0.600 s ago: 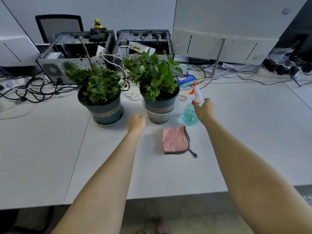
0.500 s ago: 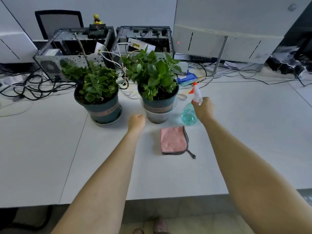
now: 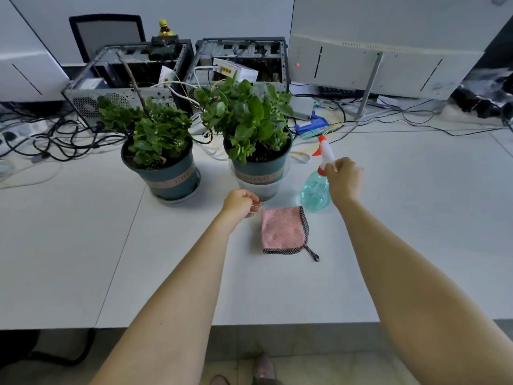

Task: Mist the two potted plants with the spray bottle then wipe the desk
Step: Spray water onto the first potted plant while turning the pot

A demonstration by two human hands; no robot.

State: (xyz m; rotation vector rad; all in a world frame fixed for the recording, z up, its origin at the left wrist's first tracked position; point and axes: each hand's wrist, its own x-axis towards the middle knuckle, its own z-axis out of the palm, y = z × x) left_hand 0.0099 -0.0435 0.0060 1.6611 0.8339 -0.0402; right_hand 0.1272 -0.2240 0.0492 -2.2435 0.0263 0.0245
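Two green potted plants in teal pots stand on the white desk (image 3: 83, 245): the left plant (image 3: 158, 143) and the right plant (image 3: 249, 120). To the right of the right plant stands a spray bottle (image 3: 315, 190) with a clear blue body and a white and orange head. My right hand (image 3: 344, 180) is closed around its neck. My left hand (image 3: 240, 204) is a loose fist with nothing in it, hovering in front of the right pot. A folded pink cloth (image 3: 283, 230) with dark trim lies just right of that hand.
Behind the plants sit two open computer cases (image 3: 133, 76) and tangled cables (image 3: 55, 134). A monitor's back (image 3: 374, 62) rises at the far right, with a blue box (image 3: 311, 126) near its stand. A chair (image 3: 107, 31) stands behind the desk.
My right hand has closed further round the spray bottle's neck. The left hand has hardly moved. The camera has shifted slightly.
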